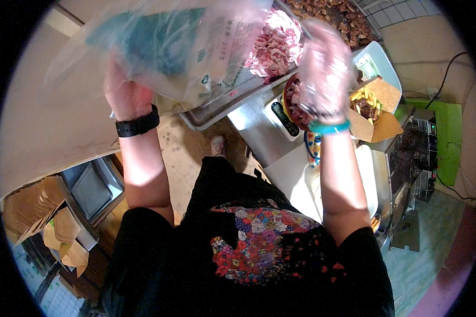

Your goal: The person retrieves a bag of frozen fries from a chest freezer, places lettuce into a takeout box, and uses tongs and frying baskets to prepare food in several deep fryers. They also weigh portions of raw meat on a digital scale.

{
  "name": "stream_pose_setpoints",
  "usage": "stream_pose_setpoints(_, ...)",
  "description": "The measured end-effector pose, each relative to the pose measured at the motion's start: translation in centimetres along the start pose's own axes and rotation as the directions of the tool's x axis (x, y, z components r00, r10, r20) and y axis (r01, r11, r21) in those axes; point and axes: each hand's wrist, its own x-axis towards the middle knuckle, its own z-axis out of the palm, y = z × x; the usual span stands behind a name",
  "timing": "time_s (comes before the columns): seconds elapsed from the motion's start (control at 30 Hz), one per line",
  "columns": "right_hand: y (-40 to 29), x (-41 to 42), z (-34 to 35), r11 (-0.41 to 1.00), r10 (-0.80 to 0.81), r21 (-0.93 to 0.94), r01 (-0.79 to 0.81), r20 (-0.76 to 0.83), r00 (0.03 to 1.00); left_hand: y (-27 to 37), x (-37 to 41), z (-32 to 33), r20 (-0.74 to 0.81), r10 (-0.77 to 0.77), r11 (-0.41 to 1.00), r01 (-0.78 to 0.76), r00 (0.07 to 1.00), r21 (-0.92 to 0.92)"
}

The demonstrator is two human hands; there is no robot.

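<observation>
My left hand (129, 95), below a black wristband, grips the edge of a large clear printed plastic bag (218, 51). The bag partly covers a metal tray (198, 123) holding a heap of thin raw meat slices (277, 43). My right hand (327, 73) wears a clear plastic glove held by a teal band at the wrist. Motion blurs it, so its fingers and anything in them cannot be made out. It is over the right side of a round bowl (286, 101) with meat pieces in it. A white digital scale (283, 121) shows at the bowl's left, its display lit.
Right of my glove, an open cardboard box (384, 95) holds fries and dark meat. Browned meat (349, 23) fills a container at the far right. Electrical appliances (426, 138) line the right side. At lower left, folded cartons (35, 206) stand beside a metal pan (91, 190).
</observation>
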Motion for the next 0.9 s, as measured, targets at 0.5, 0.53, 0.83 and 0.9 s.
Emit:
stream_pose_setpoints(0.5, 0.5, -0.1, -4.2, 0.578, 0.533, 0.570, -0.584, 0.278, 0.799, -0.1, -1.3, 2.3, -0.308, 0.098, 0.990, -0.060, 0.946, 0.129)
stream_pose_setpoints(0.53, 1.0, -1.7, -4.6, 0.416, 0.603, 0.575, -0.705, 0.406, 0.687, -0.6, -1.6, 4.5, -0.380, 0.103, 0.989, -0.054, 0.919, 0.137)
stream_pose_setpoints(0.83, 4.1, -8.4, -7.7, 0.567, 0.668, 0.381, -0.730, 0.306, 0.678, -3.5, -0.1, 1.2, 0.040, -0.105, 0.987, 0.109, 0.994, -0.117)
stream_pose_setpoints(0.9, 2.4, -8.6, -9.0, 0.469, 0.674, 0.501, -0.727, 0.329, 0.661, -4.5, 0.1, 1.4, -0.044, -0.084, 0.994, 0.081, 0.995, -0.071)
